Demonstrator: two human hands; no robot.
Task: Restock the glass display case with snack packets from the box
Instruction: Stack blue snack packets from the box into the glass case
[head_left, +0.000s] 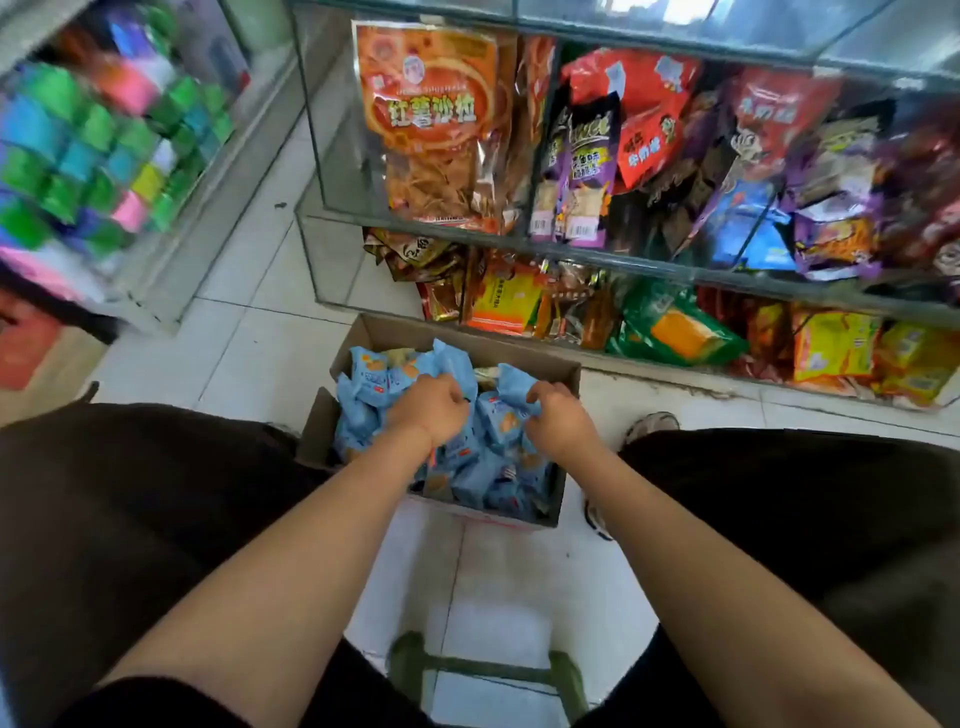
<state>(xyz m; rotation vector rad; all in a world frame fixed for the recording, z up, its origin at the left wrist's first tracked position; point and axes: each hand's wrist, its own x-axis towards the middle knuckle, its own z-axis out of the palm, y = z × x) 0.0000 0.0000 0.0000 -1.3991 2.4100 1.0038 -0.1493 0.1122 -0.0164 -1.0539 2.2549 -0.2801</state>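
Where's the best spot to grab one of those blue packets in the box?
Pinch a blue packet by its crimped top edge, coming from above: the box is open upward and its walls block the sides. Both hands already reach in that way.

Open-topped brown cardboard box (563, 379) on white tiled floor (249, 332), reachable from above, heaped with blue snack packets (480, 480). Glass display case (332, 156) front pane blocks far edge; dark-trousered knees flank box.

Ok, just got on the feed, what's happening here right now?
A seated person is reaching into the cardboard box on the floor. The left hand and right hand each grip light blue snack packets from the pile. The glass display case ahead already holds other snacks; none of the blue ones show in it yet.
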